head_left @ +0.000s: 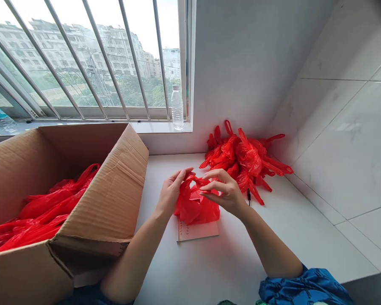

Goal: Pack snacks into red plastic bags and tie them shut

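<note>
1. Item in hand: a red plastic carrier bag (195,205), bunched and creased, held just above the white counter (273,241). Its lower edge overlaps a small paper pad (198,232) bearing faint marks.
2. The left hand (173,190) is mostly closed, its fingers curved over the top of the bag, and has hold of it.
3. The right hand (224,190) is half open with its fingers curved. Its fingertips meet the bag's upper edge. Whether they grip it cannot be determined.
4. Risk: the film is thin and slick. A loose grip could let it slip, and hard pulling between the hands could stretch or tear a handle.
5. Risk: a careless right forearm (269,241) could disturb the loose pile of red bags (244,159), whose looped handles splay outward. A small black object (249,197) lies at its edge and could snag the film.
6. To the left stands an open corrugated cardboard box (114,178), its flaps raised, holding more red bags (41,216).
</note>
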The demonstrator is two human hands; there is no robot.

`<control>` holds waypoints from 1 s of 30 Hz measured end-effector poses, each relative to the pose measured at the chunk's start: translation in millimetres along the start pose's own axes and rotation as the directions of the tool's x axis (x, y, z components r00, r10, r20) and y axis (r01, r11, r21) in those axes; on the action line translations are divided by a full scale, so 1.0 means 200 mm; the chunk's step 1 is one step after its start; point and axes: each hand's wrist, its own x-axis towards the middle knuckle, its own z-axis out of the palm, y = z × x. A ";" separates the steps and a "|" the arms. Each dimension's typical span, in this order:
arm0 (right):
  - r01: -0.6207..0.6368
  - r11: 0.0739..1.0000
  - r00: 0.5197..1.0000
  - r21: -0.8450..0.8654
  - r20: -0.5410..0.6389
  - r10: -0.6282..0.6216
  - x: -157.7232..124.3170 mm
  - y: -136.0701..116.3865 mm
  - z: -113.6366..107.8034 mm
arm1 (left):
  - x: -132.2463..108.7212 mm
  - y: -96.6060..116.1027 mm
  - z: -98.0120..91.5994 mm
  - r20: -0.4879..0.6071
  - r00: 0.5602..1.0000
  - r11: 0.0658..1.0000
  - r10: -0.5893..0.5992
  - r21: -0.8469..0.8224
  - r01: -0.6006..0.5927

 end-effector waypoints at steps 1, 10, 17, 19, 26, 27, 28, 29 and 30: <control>0.015 0.999 1.000 0.037 0.018 -0.016 -0.03 -0.01 -0.03 | 0.02 -0.01 -0.02 -0.062 0.997 0.999 0.041 0.011 -0.040; -0.480 0.803 0.855 0.353 0.395 0.337 -0.42 0.00 -0.26 | 0.10 -0.27 -0.29 -0.286 0.930 0.949 0.232 0.278 -0.152; -0.474 0.876 0.827 -0.089 0.295 0.478 -0.46 0.12 -0.19 | -0.17 -0.22 -0.33 0.014 0.968 0.477 0.250 0.869 -0.135; -0.352 0.931 0.863 -0.096 0.353 0.363 -0.41 0.15 -0.07 | -0.20 -0.20 -0.25 0.120 0.956 0.316 0.269 0.926 -0.205; -0.257 0.961 0.875 -0.106 0.396 0.278 -0.32 0.28 0.27 | -0.14 -0.28 -0.15 0.417 0.892 -0.037 0.173 0.908 -0.417; -0.250 0.958 0.868 -0.138 0.407 0.285 -0.35 0.30 0.30 | -0.13 -0.31 -0.18 0.433 0.886 -0.077 0.165 0.901 -0.427; -0.231 0.957 0.864 -0.176 0.414 0.285 -0.37 0.32 0.33 | -0.13 -0.34 -0.20 0.444 0.881 -0.110 0.165 0.896 -0.431; -0.205 0.955 0.865 -0.215 0.418 0.280 -0.40 0.33 0.35 | -0.14 -0.37 -0.23 0.450 0.877 -0.135 0.170 0.892 -0.432; -0.178 0.952 0.867 -0.250 0.418 0.272 -0.42 0.34 0.37 | -0.14 -0.39 -0.25 0.455 0.873 -0.154 0.176 0.888 -0.433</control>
